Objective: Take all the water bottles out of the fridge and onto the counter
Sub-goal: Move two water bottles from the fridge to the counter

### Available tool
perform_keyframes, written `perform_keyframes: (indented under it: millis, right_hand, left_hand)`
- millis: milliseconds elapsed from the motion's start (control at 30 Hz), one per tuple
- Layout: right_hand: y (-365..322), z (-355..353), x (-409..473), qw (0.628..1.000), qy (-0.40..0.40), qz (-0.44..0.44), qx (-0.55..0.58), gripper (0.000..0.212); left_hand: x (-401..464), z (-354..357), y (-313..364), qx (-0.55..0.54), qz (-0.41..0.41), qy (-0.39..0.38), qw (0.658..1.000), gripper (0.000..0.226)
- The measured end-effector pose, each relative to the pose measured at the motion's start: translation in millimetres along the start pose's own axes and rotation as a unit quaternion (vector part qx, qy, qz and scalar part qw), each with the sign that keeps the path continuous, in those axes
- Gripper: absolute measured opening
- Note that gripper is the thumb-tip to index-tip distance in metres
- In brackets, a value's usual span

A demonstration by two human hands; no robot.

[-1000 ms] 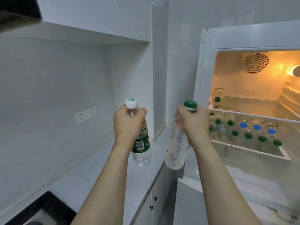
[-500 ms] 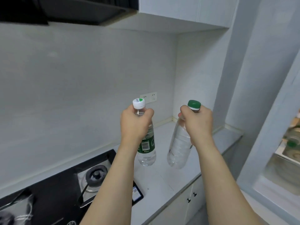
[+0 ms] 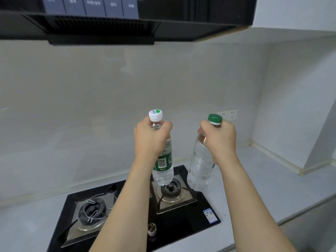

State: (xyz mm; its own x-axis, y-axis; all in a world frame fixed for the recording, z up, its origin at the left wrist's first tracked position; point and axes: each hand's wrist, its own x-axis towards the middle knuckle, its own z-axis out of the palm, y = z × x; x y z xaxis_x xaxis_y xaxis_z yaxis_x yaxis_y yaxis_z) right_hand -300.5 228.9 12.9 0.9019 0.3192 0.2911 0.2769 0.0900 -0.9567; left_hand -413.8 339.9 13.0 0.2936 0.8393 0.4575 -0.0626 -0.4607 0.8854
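Note:
My left hand [image 3: 150,138] grips the neck of a clear water bottle with a white cap and a green label [image 3: 163,164]. My right hand [image 3: 221,138] grips the neck of a second clear water bottle with a green cap [image 3: 200,168]. Both bottles hang upright in the air above the right burner [image 3: 171,190] of a black gas stove [image 3: 181,222]. The pale counter [image 3: 272,179] stretches to the right of the stove. The fridge is out of view.
A black range hood [image 3: 109,28] hangs overhead. The stove's left burner [image 3: 91,213] carries a wire ring, and a knob [image 3: 151,229] sits at the stove's front. A wall socket [image 3: 227,113] is behind my right hand. A raised ledge [image 3: 283,159] borders the counter's right corner.
The view has swung left from the open fridge to the stove and counter. Both hands keep the same grip on the bottles and carry them over the stove's right burner.

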Motion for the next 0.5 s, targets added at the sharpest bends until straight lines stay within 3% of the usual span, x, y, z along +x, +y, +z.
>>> perform_keyframes:
  millis: [500]
  right_hand:
    - [-40.1,202.5,-137.6,0.989,-0.14,-0.017,0.036,0.014]
  left_hand:
    - [21.4,-250.0,-45.4,0.044,-0.036,0.112,0.992,0.016]
